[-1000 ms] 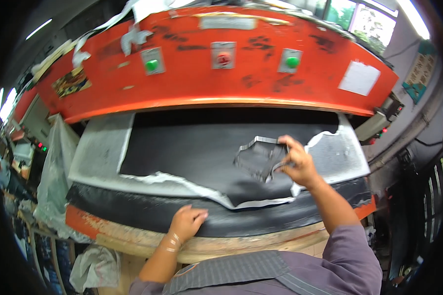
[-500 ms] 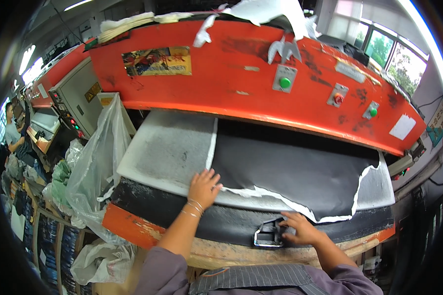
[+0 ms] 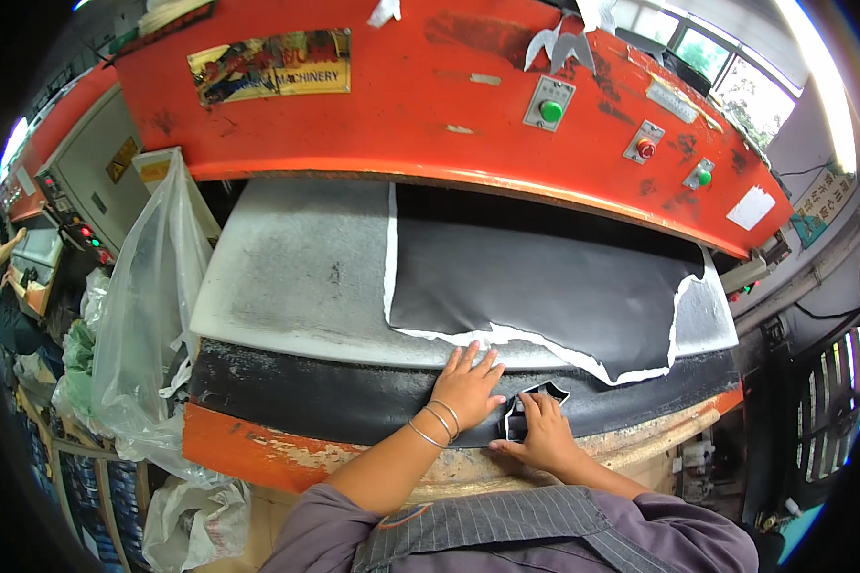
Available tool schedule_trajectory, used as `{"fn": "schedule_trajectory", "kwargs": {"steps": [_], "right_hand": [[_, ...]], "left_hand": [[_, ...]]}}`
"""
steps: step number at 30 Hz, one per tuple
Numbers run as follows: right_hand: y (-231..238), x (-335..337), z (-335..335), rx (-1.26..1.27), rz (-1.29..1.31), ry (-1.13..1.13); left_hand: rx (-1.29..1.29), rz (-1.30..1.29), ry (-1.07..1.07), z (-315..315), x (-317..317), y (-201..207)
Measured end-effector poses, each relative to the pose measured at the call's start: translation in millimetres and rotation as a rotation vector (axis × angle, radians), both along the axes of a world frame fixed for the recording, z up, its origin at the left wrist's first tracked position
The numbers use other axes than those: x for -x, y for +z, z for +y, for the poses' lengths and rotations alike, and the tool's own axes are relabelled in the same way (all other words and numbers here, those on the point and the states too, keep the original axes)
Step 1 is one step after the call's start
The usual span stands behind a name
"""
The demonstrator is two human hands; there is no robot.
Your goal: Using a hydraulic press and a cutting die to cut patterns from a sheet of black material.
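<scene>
We see black sheet [image 3: 545,277] spread, no holes showing; right hand [image 3: 543,432] clamped on metal frame [image 3: 556,391], off it; left hand [image 3: 463,390] splayed, empty.

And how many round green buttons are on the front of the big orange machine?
2. One green button is left of the red button; the other green button is right of it. More could be outside the picture.
</scene>
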State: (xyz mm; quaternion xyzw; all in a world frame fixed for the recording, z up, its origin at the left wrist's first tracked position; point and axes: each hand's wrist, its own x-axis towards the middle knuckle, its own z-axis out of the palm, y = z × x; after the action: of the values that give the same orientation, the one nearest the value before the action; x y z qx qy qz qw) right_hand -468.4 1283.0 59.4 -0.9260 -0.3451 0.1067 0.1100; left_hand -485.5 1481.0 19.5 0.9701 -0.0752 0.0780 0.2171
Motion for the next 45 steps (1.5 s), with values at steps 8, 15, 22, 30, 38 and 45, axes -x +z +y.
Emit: {"fn": "schedule_trajectory", "kwargs": {"steps": [8, 15, 22, 30, 38, 45], "right_hand": [[10, -15, 7, 0.057, 0.115, -0.039], [71, -64, 23, -0.634, 0.898, -0.04], [37, -143, 172, -0.455, 0.083, 0.582], [6, -148, 182, -0.236, -0.153, 0.579], [-26, -126, 162, -0.283, -0.108, 0.087], [-28, -134, 160, -0.333, -0.159, 0.16]], "left_hand": [[0.174, -0.16, 0.07, 25, -7, -1], [0.011, -0.069, 0.552, 103, -5, 6], [0.102, -0.16, 0.577, 111, -4, -8], [0.206, -0.199, 0.631, 108, 0, -11], [0.238, -0.21, 0.582, 112, -10, -13], [0.268, -0.198, 0.595, 109, -9, -13]]}}
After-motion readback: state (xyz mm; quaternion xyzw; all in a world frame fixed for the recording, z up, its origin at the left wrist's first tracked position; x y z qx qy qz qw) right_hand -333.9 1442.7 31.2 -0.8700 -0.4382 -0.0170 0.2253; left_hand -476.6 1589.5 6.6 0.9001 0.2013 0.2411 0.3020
